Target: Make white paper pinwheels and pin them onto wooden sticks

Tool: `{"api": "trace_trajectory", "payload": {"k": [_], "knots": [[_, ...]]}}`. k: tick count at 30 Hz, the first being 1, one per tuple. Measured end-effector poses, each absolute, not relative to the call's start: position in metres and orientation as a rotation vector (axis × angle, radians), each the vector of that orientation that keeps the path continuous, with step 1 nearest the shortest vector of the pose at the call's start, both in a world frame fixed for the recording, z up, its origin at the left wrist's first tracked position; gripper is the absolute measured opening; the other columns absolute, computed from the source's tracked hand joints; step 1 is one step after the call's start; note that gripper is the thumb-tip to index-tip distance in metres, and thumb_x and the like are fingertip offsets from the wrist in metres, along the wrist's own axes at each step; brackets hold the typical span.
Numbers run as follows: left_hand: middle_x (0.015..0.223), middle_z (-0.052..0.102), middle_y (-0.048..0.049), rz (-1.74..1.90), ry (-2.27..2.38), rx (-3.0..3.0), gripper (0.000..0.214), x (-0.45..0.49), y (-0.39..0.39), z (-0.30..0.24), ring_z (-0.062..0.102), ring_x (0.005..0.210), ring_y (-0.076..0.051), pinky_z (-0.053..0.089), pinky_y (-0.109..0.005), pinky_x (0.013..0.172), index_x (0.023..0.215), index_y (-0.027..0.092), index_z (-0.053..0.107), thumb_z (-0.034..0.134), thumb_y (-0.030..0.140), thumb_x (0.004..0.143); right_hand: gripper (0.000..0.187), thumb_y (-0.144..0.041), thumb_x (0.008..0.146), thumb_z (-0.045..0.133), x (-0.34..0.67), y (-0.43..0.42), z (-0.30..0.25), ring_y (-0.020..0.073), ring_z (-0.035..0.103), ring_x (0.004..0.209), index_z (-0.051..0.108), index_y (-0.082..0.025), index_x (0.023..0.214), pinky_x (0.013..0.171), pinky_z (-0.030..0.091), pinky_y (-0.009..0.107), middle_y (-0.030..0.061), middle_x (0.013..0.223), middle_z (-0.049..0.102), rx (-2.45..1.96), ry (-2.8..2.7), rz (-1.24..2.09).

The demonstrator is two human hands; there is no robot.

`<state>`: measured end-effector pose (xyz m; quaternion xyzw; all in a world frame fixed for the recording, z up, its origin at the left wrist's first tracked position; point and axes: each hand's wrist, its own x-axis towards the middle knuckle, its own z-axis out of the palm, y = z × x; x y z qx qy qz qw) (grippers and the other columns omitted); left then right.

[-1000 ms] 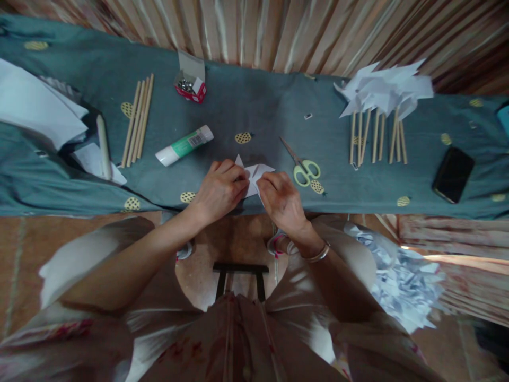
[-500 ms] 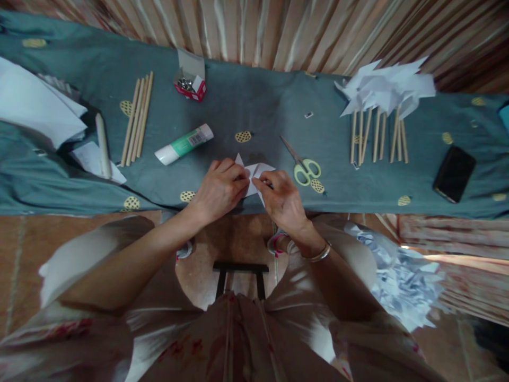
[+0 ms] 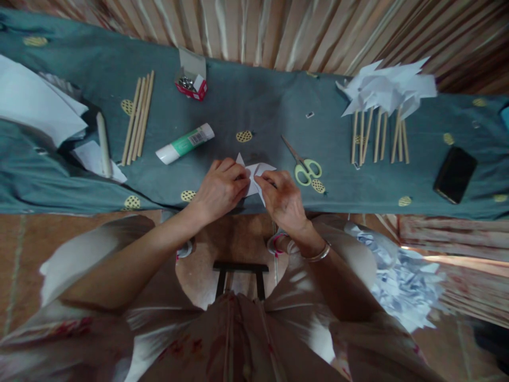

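A small white paper pinwheel (image 3: 252, 183) with pointed, folded blades lies between my hands near the table's front edge. My left hand (image 3: 221, 187) pinches its left side, fingers curled over the paper. From the right, the fingertips of my right hand (image 3: 281, 197) close on the pinwheel near its centre; whether they also hold something small is too fine to make out. Green-handled scissors (image 3: 305, 171) lie just right of my right hand, blades pointing up and left. Beyond my left hand rests a white and green glue stick (image 3: 185, 144).
Several wooden sticks (image 3: 137, 118) lie at left, near white paper sheets (image 3: 35, 101). An open red box (image 3: 192, 88) holds small metal pieces. Finished white pinwheels (image 3: 389, 87) on sticks lie at back right, a black phone (image 3: 455, 175) at right. Crumpled white paper (image 3: 405, 281) sits below.
My right hand's fingers have shifted very slightly on the pinwheel. My left hand stays in place, and the other things lie as before.
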<state>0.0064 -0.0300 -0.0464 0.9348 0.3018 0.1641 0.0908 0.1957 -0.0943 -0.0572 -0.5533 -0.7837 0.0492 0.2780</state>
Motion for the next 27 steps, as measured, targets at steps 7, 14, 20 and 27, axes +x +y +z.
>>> {"api": "trace_trajectory", "payload": {"k": [7, 14, 20, 27], "knots": [[0.096, 0.068, -0.0071, 0.506, 0.902, 2.800, 0.027, 0.0069, -0.0299, -0.0460, 0.052, 0.094, -0.024, 0.038, -0.039, 0.079, 0.087, 0.018, 0.071, 0.047, 0.024, 0.097, 0.033, -0.012, 0.097, 0.043, 0.1953, -0.0939, -0.0573, 0.0219, 0.057, 0.095, 0.070, -0.024, 0.113, 0.086, 0.053, 0.040, 0.0088, 0.106, 0.067, -1.484, -2.135, 0.131], [0.096, 0.067, -0.0074, 0.523, 0.898, 2.756, 0.024, 0.0070, -0.0297, -0.0472, 0.052, 0.095, -0.024, 0.037, -0.040, 0.079, 0.087, 0.018, 0.070, 0.048, 0.023, 0.097, 0.030, -0.013, 0.097, 0.045, 0.1937, -0.0944, -0.0584, 0.0211, 0.057, 0.094, 0.070, -0.021, 0.110, 0.086, 0.052, 0.039, 0.0094, 0.108, 0.067, -1.484, -2.143, 0.106], [0.095, 0.066, -0.0062, 0.506, 0.897, 2.768, 0.025, 0.0070, -0.0302, -0.0461, 0.051, 0.094, -0.023, 0.036, -0.038, 0.079, 0.087, 0.017, 0.068, 0.047, 0.024, 0.098, 0.030, -0.015, 0.099, 0.043, 0.1929, -0.0944, -0.0587, 0.0214, 0.057, 0.094, 0.070, -0.021, 0.109, 0.085, 0.051, 0.039, 0.0091, 0.109, 0.068, -1.507, -2.157, 0.116], [0.096, 0.067, -0.0065, 0.521, 0.890, 2.804, 0.024, 0.0067, -0.0299, -0.0475, 0.051, 0.094, -0.023, 0.037, -0.038, 0.078, 0.088, 0.018, 0.070, 0.048, 0.024, 0.097, 0.029, -0.015, 0.100, 0.042, 0.1903, -0.0936, -0.0565, 0.0206, 0.055, 0.094, 0.070, -0.022, 0.107, 0.083, 0.050, 0.034, 0.0064, 0.107, 0.068, -1.508, -2.229, -0.060]]}}
